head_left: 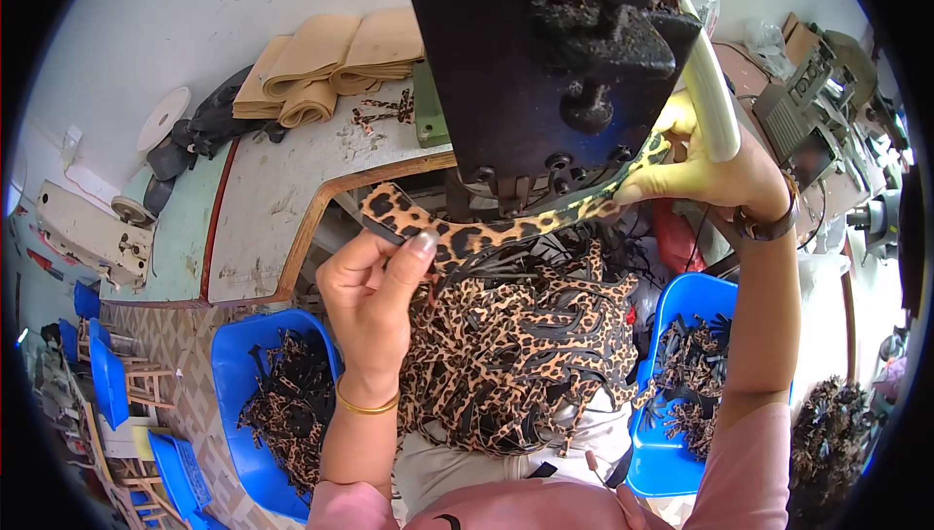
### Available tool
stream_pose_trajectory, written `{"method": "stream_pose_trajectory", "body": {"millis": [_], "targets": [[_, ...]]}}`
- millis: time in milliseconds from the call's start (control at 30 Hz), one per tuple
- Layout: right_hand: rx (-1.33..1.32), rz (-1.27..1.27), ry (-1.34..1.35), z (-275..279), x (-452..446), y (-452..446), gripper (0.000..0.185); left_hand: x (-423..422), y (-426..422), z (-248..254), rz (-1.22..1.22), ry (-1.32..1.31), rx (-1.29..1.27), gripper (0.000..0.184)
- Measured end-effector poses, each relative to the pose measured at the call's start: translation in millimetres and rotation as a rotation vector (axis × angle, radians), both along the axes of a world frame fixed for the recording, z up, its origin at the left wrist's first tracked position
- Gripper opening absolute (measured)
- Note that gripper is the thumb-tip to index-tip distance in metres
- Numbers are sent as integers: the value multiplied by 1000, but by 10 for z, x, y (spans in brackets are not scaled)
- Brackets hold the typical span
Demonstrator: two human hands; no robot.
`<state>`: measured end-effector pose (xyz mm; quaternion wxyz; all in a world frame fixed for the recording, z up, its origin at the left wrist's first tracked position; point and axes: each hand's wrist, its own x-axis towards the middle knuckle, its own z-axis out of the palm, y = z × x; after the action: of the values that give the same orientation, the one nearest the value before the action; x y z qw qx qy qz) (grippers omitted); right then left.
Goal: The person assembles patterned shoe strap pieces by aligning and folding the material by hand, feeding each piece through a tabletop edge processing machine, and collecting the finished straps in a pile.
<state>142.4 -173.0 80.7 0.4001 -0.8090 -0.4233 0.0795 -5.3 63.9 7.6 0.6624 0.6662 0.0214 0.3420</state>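
A leopard-print strap [477, 240] with a dark underside stretches in a curve under the head of a black machine [516, 73], which looks like an industrial sewing machine. Near its left end, my left hand [370, 287] pinches it between thumb and fingers. My right hand [715, 165] grips the strap's right part, thumb in front, beside a pale curved tube [712, 92]. The machine's lower edge hides where the strap meets the metal parts. On my lap lies a big heap of leopard-print straps [516, 355].
Blue plastic bins [232, 355] with leopard-print and black pieces flank my lap, another bin [662, 447] at right. On the worktable [292, 180] lie folded brown sheets [326, 58] and small leopard scraps [384, 112]. More machines [803, 112] stand at right.
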Motion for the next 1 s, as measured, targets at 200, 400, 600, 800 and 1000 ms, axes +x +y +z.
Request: {"method": "stream_pose_trajectory", "body": {"millis": [200, 400, 600, 800, 1000], "targets": [[141, 94, 441, -108, -63, 186, 19, -78, 356, -69, 40, 34, 61, 18], [343, 65, 539, -314, -279, 399, 15, -51, 192, -77, 458, -25, 377, 21], [638, 34, 637, -556, -536, 578, 21, 33, -292, -130, -231, 182, -177, 25], [737, -137, 541, -806, -715, 582, 27, -46, -139, -184, -67, 47, -69, 23], [510, -49, 640, -940, -1108, 822, 30, -319, -111, -221, 94, 19, 656, 19]]}}
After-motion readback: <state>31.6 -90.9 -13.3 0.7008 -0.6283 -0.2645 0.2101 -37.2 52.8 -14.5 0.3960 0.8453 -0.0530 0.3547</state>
